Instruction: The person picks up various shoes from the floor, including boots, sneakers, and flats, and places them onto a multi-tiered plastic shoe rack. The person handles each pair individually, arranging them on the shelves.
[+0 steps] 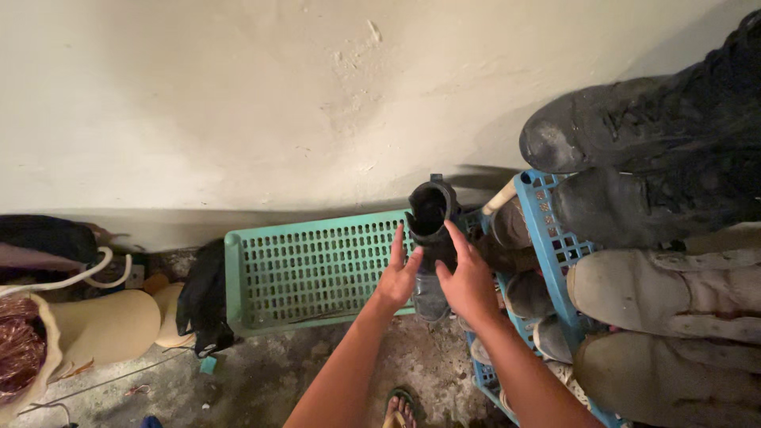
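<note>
Both hands (434,276) clasp dark boot (430,238) between them, upright.

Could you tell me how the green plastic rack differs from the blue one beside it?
The green rack sits low by the wall with its slatted top mostly bare; the blue rack stands higher and is crowded with shoes. Both hands, left hand and right hand, hold a dark boot at the green rack's end. Both racks are perforated plastic.

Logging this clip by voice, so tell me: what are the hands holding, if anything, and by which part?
Both hands hold a dark boot by its ankle shaft: left hand and right hand on opposite sides.
</note>
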